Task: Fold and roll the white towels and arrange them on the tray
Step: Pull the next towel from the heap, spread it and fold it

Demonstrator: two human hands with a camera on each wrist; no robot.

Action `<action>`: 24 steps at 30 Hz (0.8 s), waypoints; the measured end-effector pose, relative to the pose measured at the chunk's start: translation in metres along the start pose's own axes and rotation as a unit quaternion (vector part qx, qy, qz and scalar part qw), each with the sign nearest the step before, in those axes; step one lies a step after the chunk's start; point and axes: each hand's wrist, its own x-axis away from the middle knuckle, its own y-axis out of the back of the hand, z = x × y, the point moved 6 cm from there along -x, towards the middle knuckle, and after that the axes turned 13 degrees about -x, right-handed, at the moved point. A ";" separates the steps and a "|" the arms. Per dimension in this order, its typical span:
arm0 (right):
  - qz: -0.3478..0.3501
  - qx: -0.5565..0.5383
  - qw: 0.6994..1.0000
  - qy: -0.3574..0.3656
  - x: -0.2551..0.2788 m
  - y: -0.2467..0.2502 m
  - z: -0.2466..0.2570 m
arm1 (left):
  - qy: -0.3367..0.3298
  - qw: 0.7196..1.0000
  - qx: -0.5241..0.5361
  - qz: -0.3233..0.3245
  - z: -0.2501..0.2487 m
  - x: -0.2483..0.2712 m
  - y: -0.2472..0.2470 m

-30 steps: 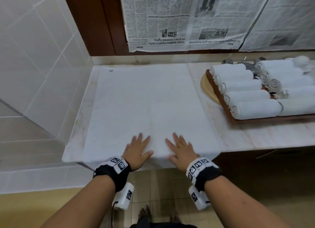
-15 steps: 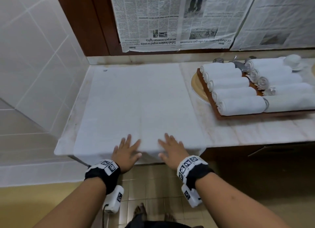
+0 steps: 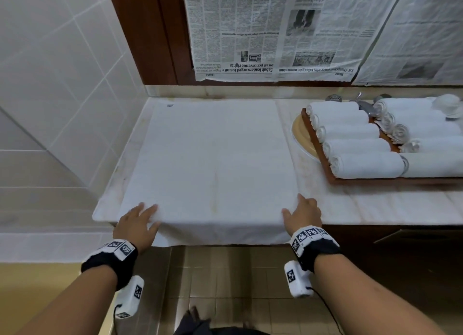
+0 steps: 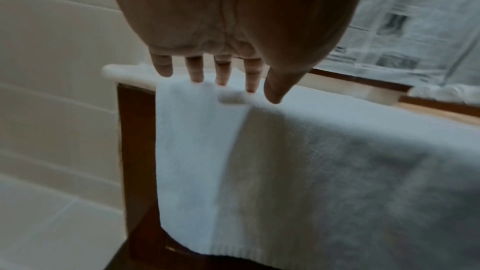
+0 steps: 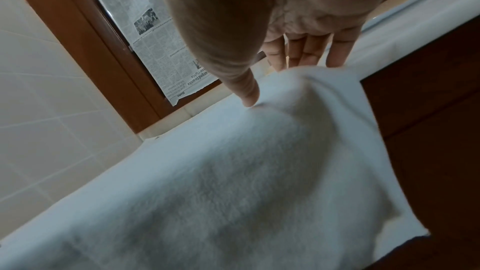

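A white towel point(image 3: 213, 159) lies spread flat on the marble counter point(image 3: 375, 204), its near edge hanging over the front. My left hand point(image 3: 139, 222) rests flat on its near left corner, fingers point(image 4: 223, 73) straight at the counter edge. At the near right corner my right hand point(image 3: 303, 214) lies with the thumb pressing down; the towel point(image 5: 233, 161) bulges up a little between thumb and straight fingers point(image 5: 306, 52). A brown wooden tray point(image 3: 375, 180) at the right holds several rolled white towels point(image 3: 363, 164) in two rows.
The tray sits over a yellowish basin point(image 3: 299, 134), with metal tap fittings point(image 3: 360, 104) behind it. Newspaper point(image 3: 263, 34) covers the back wall and white tiles point(image 3: 62, 84) line the left wall. Bare counter lies between the towel and the tray.
Both hands slid apart along the towel's front edge, from side by side at its middle to its two near corners. The towel stayed spread flat.
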 end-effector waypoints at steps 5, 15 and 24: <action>0.019 -0.058 0.996 -0.067 -0.012 -0.021 0.009 | -0.015 0.998 -0.054 -0.020 -0.001 -0.009 0.026; -0.017 -0.166 0.984 -0.056 -0.011 -0.015 0.081 | -0.017 0.952 0.288 0.104 0.040 -0.054 0.030; 0.355 -0.058 0.885 0.294 0.135 -0.155 0.295 | 0.120 0.755 0.610 0.208 0.064 -0.063 0.037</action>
